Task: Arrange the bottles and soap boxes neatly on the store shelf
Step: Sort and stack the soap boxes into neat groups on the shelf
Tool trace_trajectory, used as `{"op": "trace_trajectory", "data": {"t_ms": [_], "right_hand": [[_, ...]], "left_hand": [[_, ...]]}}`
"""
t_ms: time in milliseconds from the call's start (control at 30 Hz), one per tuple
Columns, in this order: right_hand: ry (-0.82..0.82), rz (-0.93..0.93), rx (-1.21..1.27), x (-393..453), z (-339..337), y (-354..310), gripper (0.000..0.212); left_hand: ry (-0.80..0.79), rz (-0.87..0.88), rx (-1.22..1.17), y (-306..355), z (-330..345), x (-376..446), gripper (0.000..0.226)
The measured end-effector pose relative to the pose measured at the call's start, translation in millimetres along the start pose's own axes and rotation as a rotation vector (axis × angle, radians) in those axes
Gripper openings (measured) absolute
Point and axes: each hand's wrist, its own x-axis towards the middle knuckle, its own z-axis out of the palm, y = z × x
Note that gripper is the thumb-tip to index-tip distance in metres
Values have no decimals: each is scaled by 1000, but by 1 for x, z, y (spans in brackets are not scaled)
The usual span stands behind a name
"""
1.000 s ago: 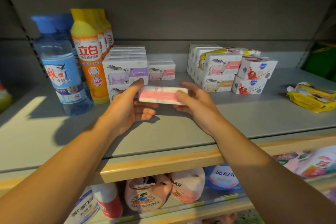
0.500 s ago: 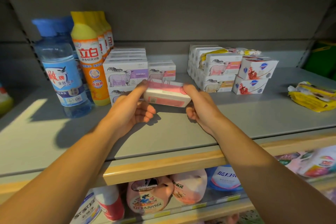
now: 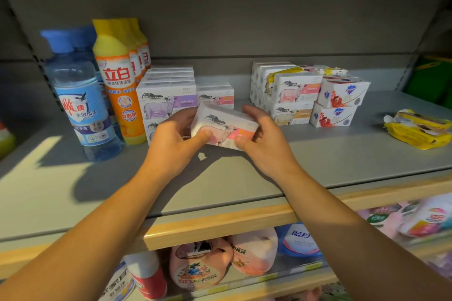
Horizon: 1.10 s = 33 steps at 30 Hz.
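At shelf centre, left hand and right hand pinch the tilted soap box by its 9 and 3 o'clock ends; probably light, stiff card.

Grey metal shelf with pale wooden edge strip; grey back panel; warm slanting light

Pink-labelled soap box held tilted above shelf.

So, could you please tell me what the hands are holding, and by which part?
Both hands grip one pink-labelled soap box: the left hand at its left end, the right hand at its right end.
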Motion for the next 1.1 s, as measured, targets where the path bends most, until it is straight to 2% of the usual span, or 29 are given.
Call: {"op": "trace_trajectory", "data": {"t_ms": [133,233,367,467,700,800,933,1000,1100], "right_hand": [[122,-165,-299,-3,1,-1,61],[169,-197,-351,-5,-2,-3,57],[127,-230,-320,-7,-3,-5,58],[108,-242,-332,-6,-4,-5,54],[120,-181,-460,6,-7,0,46],[84,-151,-579,17,-12,4,44],[22,-269,-790,27,-15,10,46],[11,-332,-857,38,-16,13,45],[-30,-294,-921,63,-10,20,45]], "left_hand": [[74,165,128,2,0,-5,56],[88,261,191,3,2,-7,58],[79,176,124,3,2,-7,59],[2,88,109,2,2,-6,54],[23,-69,559,-12,-1,0,22],[-84,-110,689,-14,1,-1,25],[-201,-96,826,-14,6,-3,40],[-226,-73,851,-15,7,-4,40],[-241,-63,852,-15,7,-5,42]]}}
